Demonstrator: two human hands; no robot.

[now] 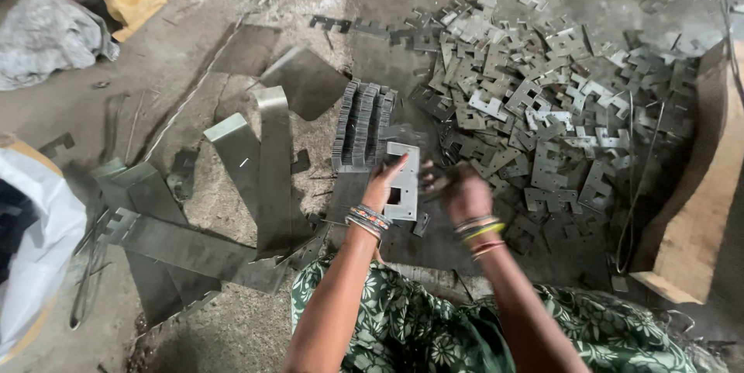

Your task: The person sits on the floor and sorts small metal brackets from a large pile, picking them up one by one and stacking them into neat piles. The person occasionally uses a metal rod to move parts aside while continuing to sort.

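My left hand grips a flat grey stamped metal plate with a cut-out, held just in front of an upright stack of similar plates on the floor. My right hand is blurred beside the held plate, at the near edge of a big loose pile of the same plates; whether it holds anything cannot be told. Both wrists wear bangles.
Long bent metal strips and flat sheet offcuts lie to the left. A wooden block stands at the right. Sacks sit at the top left, a white bag at the left edge. A green patterned garment covers my lap.
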